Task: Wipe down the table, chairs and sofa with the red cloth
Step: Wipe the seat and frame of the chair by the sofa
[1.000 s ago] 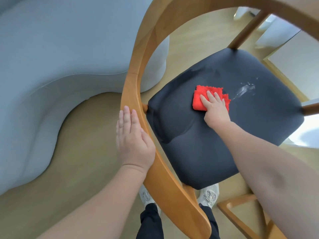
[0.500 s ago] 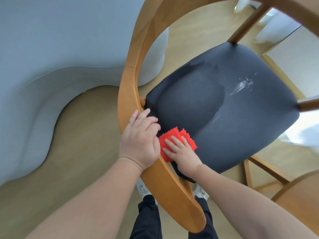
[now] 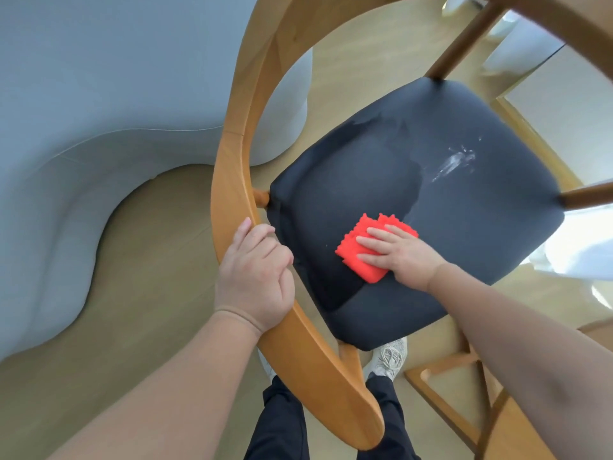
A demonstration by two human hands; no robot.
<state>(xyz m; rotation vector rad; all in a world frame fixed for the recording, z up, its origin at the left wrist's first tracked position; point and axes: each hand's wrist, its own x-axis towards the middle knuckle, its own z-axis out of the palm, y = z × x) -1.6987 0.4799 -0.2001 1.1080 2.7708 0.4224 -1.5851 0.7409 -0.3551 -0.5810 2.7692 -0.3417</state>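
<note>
A wooden chair with a curved backrest and a dark seat cushion fills the view. My right hand presses flat, fingers straight, on a folded red cloth lying on the near left part of the cushion. My left hand grips the curved wooden backrest, fingers curled over its inner edge. A whitish smear shows on the cushion farther right. A darker damp patch covers the cushion's left half.
A pale grey sofa curves along the left. A second wooden chair frame stands at the lower right. My shoes and dark trousers are under the chair, on a light wood floor. A pale table top lies at the upper right.
The cloth and my right hand slid from the cushion's near left corner out to the right on the seat. My left hand stayed gripping the backrest.
</note>
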